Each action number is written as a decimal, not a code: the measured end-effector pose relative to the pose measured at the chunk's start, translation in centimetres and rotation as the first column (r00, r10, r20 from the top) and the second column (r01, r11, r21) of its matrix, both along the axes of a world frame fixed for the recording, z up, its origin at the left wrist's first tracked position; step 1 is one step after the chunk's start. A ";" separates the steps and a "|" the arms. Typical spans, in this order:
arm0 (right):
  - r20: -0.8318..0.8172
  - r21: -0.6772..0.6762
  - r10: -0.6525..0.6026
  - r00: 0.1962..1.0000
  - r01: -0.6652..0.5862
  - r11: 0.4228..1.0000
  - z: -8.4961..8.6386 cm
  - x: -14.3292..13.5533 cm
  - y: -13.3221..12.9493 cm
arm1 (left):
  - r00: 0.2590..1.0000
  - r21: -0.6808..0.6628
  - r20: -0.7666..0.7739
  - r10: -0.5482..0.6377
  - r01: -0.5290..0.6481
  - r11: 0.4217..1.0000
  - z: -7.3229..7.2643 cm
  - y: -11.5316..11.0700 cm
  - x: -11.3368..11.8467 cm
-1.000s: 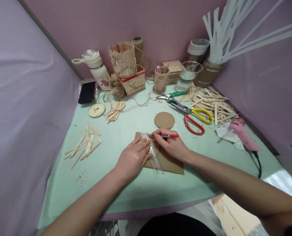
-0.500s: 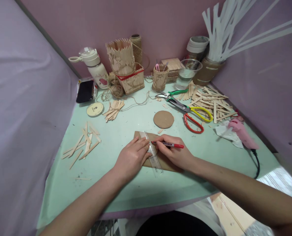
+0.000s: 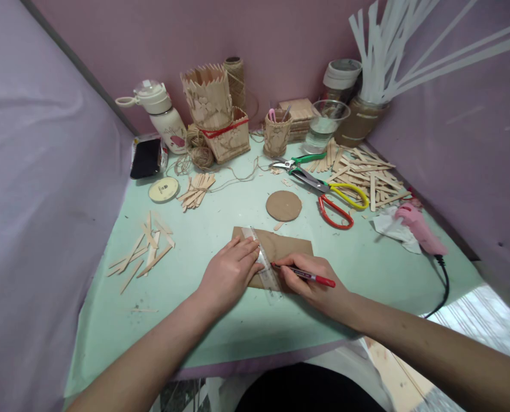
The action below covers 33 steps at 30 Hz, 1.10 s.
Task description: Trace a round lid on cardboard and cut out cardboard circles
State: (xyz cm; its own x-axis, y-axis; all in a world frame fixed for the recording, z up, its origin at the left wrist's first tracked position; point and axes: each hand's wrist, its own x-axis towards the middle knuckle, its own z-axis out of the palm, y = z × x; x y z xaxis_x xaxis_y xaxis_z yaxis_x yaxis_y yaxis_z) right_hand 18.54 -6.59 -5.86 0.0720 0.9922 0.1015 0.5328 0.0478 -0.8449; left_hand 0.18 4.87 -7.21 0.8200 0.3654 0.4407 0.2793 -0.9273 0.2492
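A clear ruler (image 3: 270, 274) lies slantwise across a piece of brown cardboard (image 3: 291, 242) near the front of the table. My left hand (image 3: 231, 266) rests flat on the ruler, fingers stretched out, pressing it against the cardboard. In my right hand (image 3: 319, 280) is a red pen (image 3: 319, 279), pinched between thumb and fingers. Its tip meets the cardboard along the ruler's right edge. Just beyond the sheet is a round cardboard disc (image 3: 284, 206). Any line under the pen is too faint to make out.
Scissors (image 3: 323, 186), green-handled cutters (image 3: 300, 162) and a pile of craft sticks (image 3: 368, 174) lie at the back right. A pink glue gun (image 3: 420, 229) is far right, a cup of water (image 3: 323, 129) behind. Loose sticks (image 3: 145, 252) lie left; a bottle (image 3: 169, 126) stands back left.
My right hand has slid toward me along the ruler's edge with the pen, uncovering the cardboard's upper right part. My left hand stays on the ruler. The view has shifted slightly.
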 end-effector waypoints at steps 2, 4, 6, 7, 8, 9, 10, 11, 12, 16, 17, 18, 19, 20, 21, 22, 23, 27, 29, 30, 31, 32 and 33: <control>0.000 0.004 0.000 1.000 0.000 1.000 0.1 0.0 -0.2 | 1.000 -0.002 -0.001 -0.004 0.004 1.000 -0.1 0.0 0.0; -0.006 0.010 -0.029 1.000 0.029 1.000 0.4 0.1 -0.4 | 1.000 -0.011 -0.001 -0.002 0.002 1.000 -0.2 0.0 -0.1; -0.021 0.023 -0.090 0.996 0.090 0.996 0.8 0.4 -0.6 | 1.000 -0.026 0.003 0.001 -0.001 1.000 -0.2 0.0 -0.1; -0.028 0.022 -0.116 0.993 0.116 0.993 0.9 0.6 -0.8 | 1.000 -0.030 0.007 0.001 -0.001 1.000 -0.2 0.0 -0.1; -0.036 0.018 -0.132 0.991 0.133 0.991 1.0 0.8 -0.9 | 1.000 -0.031 0.010 -0.001 0.001 1.000 -0.2 0.0 -0.1; -0.049 0.012 -0.138 0.989 0.138 0.990 0.9 0.9 -1.1 | 1.000 -0.029 0.012 -0.002 0.003 1.000 -0.1 0.0 -0.1; -0.067 0.000 -0.135 0.989 0.135 0.991 0.7 1.0 -1.2 | 1.000 -0.024 0.008 -0.004 0.004 1.000 -0.1 -0.1 -0.1; -0.091 -0.013 -0.133 0.987 0.133 0.991 0.4 1.0 -1.4 | 1.000 -0.018 0.000 -0.007 0.007 1.000 0.0 -0.1 -0.1; -0.117 -0.023 -0.138 0.984 0.136 0.990 0.0 1.0 -1.5 | 1.000 -0.013 -0.011 -0.013 0.013 1.000 0.1 -0.1 -0.2; -0.160 -0.031 -0.179 0.971 0.176 0.984 -1.3 0.6 -1.8 | 0.998 -0.006 -0.037 -0.045 0.045 0.999 0.5 -0.1 -0.7; -0.156 -0.028 -0.184 0.970 0.182 0.983 -1.5 0.6 -1.8 | 0.998 -0.007 -0.037 -0.047 0.047 0.999 0.6 -0.1 -1.0; -0.150 -0.025 -0.185 0.971 0.183 0.983 -1.6 0.5 -1.8 | 0.998 -0.005 -0.038 -0.044 0.044 0.999 0.7 0.1 -1.4; -0.144 -0.019 -0.181 0.973 0.180 0.983 -1.5 0.5 -1.8 | 0.998 -0.001 -0.040 -0.038 0.038 0.999 0.8 0.2 -1.8; -0.138 -0.009 -0.174 0.975 0.174 0.985 -1.5 0.6 -1.8 | 0.999 0.004 -0.044 -0.032 0.032 0.999 0.9 0.5 -2.3; -0.131 0.006 -0.165 0.977 0.167 0.986 -1.5 0.6 -1.7 | 0.998 0.009 -0.052 -0.024 0.024 1.000 0.9 0.7 -2.9; -0.125 0.023 -0.157 0.980 0.161 0.987 -1.4 0.6 -1.7 | 0.998 0.012 -0.062 -0.014 0.015 1.000 0.9 1.0 -3.5; -0.119 0.038 -0.149 0.982 0.154 0.987 -1.4 0.6 -1.6 | 0.998 0.013 -0.069 -0.007 0.008 1.000 0.9 1.3 -4.0; -0.113 0.048 -0.142 0.983 0.148 0.988 -1.4 0.6 -1.6 | 0.996 -0.008 -0.087 0.014 -0.015 1.000 0.8 2.0 -5.6; -0.112 0.039 -0.143 0.983 0.148 0.988 -1.4 0.5 -1.6 | 0.994 -0.026 -0.106 0.011 -0.014 1.000 0.8 2.1 -5.8; -0.112 0.038 -0.144 0.983 0.149 0.988 -1.4 0.5 -1.6 | 0.993 -0.036 -0.121 0.007 -0.012 0.999 0.8 2.1 -5.8; -0.111 0.038 -0.143 0.983 0.148 0.988 -1.4 0.5 -1.7 | 0.990 -0.046 -0.140 0.002 -0.009 0.999 0.9 2.1 -5.8; -0.110 0.039 -0.143 0.984 0.148 0.988 -1.3 0.5 -1.7 | 0.987 -0.055 -0.158 -0.003 -0.006 0.998 1.0 2.0 -5.7; -0.108 0.038 -0.146 0.983 0.150 0.988 -1.3 0.5 -1.7 | 0.984 -0.064 -0.176 -0.008 -0.003 0.998 1.1 2.0 -5.7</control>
